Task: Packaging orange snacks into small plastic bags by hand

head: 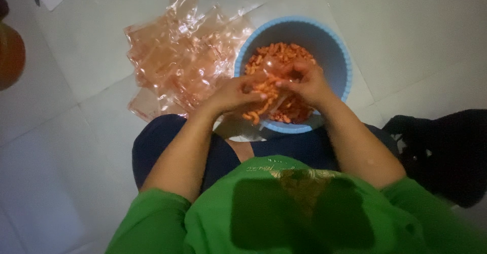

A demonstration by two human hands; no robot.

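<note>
Both hands meet over the blue bowl, so spilled snacks fall back inside. The left hand pinches a small clear bag of snacks; the right hand grips its top. Empty bags lie left of the bowl.

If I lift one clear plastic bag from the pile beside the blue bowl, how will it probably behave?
The clear plastic bags look thin and crinkled, so one would probably hang floppy and weigh little. Their glossy surfaces suggest that they may slide over each other. They seem empty, so a slight push would likely shift them.
</note>
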